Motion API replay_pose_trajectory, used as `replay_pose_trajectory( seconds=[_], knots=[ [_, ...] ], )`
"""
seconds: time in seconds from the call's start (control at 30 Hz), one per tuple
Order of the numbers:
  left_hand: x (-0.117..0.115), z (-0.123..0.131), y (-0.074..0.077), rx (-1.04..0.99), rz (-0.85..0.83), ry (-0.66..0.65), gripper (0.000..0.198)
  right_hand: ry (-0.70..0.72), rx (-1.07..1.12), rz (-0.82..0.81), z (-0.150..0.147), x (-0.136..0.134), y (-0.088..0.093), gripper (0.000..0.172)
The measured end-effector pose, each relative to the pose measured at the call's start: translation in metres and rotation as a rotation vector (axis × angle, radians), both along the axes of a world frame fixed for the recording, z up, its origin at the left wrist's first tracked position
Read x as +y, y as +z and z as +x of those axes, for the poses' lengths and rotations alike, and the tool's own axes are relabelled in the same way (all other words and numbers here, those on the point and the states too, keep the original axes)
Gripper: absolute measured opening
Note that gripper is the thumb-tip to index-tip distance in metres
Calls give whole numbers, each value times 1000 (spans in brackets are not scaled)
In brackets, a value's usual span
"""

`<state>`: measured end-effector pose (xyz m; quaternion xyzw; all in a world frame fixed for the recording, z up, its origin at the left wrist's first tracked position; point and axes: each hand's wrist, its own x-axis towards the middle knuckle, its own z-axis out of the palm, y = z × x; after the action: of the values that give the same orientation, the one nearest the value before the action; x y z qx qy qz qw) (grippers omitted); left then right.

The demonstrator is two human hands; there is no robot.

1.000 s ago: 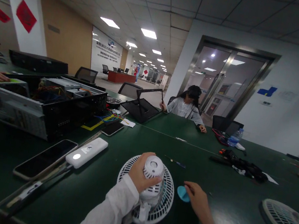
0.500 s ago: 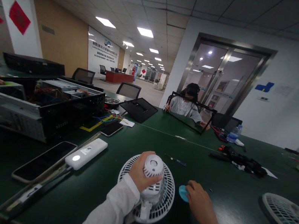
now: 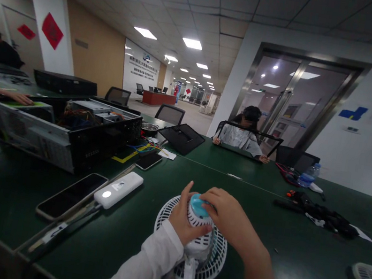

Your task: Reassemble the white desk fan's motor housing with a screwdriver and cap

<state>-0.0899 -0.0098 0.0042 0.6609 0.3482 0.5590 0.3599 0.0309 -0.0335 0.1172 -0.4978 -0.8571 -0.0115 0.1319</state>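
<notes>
The fan (image 3: 213,263) is found lying grille-down on the table (image 3: 314,270), near its front edge, with the housing (image 3: 200,243) uppermost. The housing is gripped from the left by the left hand (image 3: 187,218), fingers closed round it. A blue cap (image 3: 198,204) is pinched in the fingertips of the right hand (image 3: 229,213) and held against the top of the housing; whether it is seated cannot be told. Risk noted: if pressed off-centre, the cap could be set askew or slip from the fingertips, and the fan could be rocked on its grille. A power bank (image 3: 118,189) and phone (image 3: 71,195) lie well to the left.
</notes>
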Motion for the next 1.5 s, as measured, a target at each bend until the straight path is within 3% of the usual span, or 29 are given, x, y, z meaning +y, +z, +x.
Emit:
replay_pose_trajectory(
  seconds=[0.17, 0.43, 0.83, 1.13, 1.5],
  knots=[
    [0, 1, 0, 17, 14, -2, 98, 30, -39, 2, -2, 2, -4, 26],
    [0, 0, 1, 38, -22, 15, 89, -24, -142, 96, -2, -3, 3, 20],
    [2, 0, 1, 77, 3, 13, 81, -33, -76, -37, 1, -4, 6, 23],
    [0, -1, 5, 75, -50, 2, 78, 19, -66, -3, 3, -4, 4, 24],
    [1, 0, 4, 75, 30, 20, 75, -108, -130, -3, -9, -6, 2, 18]
  ],
)
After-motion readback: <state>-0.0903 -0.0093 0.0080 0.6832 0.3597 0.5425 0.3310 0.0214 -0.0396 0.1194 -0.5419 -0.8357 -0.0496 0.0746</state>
